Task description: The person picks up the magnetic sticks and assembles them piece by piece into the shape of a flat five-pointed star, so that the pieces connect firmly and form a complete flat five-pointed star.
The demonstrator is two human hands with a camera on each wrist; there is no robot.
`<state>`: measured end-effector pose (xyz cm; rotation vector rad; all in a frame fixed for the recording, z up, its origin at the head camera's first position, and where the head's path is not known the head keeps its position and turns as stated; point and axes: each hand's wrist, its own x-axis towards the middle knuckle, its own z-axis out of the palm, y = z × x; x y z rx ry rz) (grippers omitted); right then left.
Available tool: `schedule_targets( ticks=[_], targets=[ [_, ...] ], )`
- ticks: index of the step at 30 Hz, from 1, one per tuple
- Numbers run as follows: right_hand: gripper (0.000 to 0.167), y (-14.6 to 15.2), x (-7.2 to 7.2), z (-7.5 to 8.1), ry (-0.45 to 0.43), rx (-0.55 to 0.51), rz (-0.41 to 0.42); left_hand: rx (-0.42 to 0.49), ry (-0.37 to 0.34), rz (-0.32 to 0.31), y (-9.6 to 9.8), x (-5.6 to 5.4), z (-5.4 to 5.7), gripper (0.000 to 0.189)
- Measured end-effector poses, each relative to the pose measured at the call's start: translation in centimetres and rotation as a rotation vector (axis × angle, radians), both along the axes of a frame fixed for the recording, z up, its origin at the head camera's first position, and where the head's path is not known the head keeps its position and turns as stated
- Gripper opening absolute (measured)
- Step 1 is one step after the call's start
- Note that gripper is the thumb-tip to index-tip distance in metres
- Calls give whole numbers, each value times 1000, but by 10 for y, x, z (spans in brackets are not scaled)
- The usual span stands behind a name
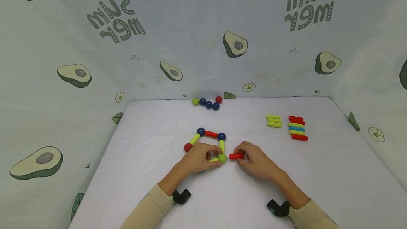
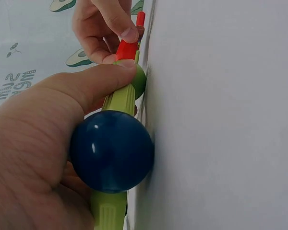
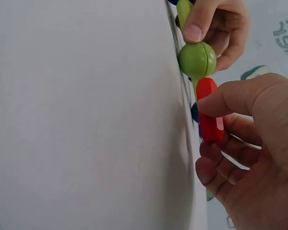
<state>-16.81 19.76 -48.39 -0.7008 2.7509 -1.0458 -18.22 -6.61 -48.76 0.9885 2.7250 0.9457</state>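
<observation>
My left hand [image 1: 198,156] pinches a yellow-green stick [image 2: 119,99] right beside a green ball [image 1: 222,158]. That ball joins a ring of magnetic-looking sticks and balls. Around it run an upright yellow-green stick [image 1: 222,146], two blue balls [image 1: 201,131] with a red stick [image 1: 211,134] between them, and a red ball [image 1: 188,147]. Another blue ball [image 2: 112,151] sits close under my left palm, mostly hidden from the head view. Between thumb and fingers, my right hand [image 1: 257,160] holds a loose red stick [image 3: 210,110]. In the head view a small gap separates its end from the green ball.
At the table's back lies a cluster of balls, among them a green ball [image 1: 195,101] and a red ball [image 1: 218,99]. Farther right are yellow-green sticks [image 1: 274,121] and a mixed column with a blue stick [image 1: 296,129]. A patterned cloth [image 1: 203,45] hangs behind the white table [image 1: 152,144].
</observation>
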Motion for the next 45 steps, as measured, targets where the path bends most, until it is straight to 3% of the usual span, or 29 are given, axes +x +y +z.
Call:
schedule_targets(
  ticks=[8,12,17,28,35,45],
  targets=[
    [21,-5,0,-1,-14,6,0,-5,2,-1,0,-2,-1,31],
    [22,3,-6,1,0,16,-60,-8,-21,2,0,-2,-1,30],
    [29,32,-22,3,36,41,-189,-25,-41,-4,-1,0,-1,31],
    [38,98,-61,9,174,73,-356,-142,-10,-41,0,6,-4,49],
    [37,114,-77,6,168,114,-363,-139,6,-92,2,4,-4,51],
    [36,113,-80,2,140,173,-357,-58,-42,-115,2,1,-2,46]
  ],
)
